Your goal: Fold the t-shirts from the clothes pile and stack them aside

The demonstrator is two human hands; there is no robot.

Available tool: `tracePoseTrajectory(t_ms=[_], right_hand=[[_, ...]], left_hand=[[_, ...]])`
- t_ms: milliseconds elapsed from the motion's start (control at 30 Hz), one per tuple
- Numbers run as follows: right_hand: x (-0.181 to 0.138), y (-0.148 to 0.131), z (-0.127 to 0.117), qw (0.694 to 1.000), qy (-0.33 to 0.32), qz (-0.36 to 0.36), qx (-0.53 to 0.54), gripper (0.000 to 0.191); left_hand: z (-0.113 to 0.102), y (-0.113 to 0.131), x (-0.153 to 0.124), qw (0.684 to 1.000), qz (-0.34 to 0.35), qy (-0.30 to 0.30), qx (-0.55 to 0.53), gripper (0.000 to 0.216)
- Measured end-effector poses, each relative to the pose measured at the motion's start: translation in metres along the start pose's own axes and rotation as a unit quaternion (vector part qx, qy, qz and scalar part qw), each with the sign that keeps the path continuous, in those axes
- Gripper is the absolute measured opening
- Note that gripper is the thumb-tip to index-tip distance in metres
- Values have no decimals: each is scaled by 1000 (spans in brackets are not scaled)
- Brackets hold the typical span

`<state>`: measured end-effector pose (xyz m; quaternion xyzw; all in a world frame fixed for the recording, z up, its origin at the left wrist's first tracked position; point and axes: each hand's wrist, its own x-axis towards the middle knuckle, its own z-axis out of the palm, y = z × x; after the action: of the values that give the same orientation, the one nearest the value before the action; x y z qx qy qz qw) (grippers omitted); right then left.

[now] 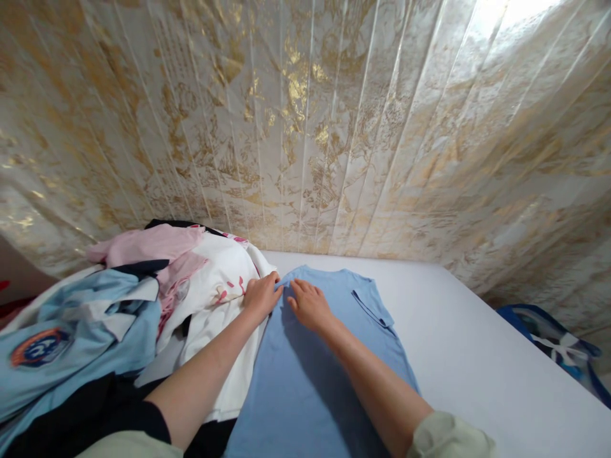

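Observation:
A light blue T-shirt lies spread out on the white table, its far end toward the wall. At its upper left edge my left hand has fingers closed on the fabric. Just to the right, my right hand rests palm down on the cloth, fingers stretched out. A small dark-edged slit or pocket line shows on the shirt's upper right part.
Left of the shirt, a heap holds white clothing, pink clothing and a light blue shirt with a round badge. Behind the white table hangs gold-patterned sheeting. A blue-edged bag stands beyond the right edge.

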<state>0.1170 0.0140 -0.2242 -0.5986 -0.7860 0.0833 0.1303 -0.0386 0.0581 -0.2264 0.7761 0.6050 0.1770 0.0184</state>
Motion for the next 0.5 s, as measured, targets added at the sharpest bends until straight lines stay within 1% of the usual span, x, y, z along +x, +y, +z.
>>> tracePoseTrajectory(t_ms=[100,233,367,500], right_hand=[[-1,-4,19,1000,7,-8,-8,53],[-4,3,25,1000,6,-17,-19,53],[-2,4,24,999,-2,-14,-30,54],[0,3,27,1000,0,-13,-28,55]], left_hand=[[1,0,1,1000,-5,-2,-2,11],[0,1,1,999,-27,-24,-31,13],[3,1,4,990,-46,-50,-123,21],[9,-6,9,969,-63,-27,-239,37]])
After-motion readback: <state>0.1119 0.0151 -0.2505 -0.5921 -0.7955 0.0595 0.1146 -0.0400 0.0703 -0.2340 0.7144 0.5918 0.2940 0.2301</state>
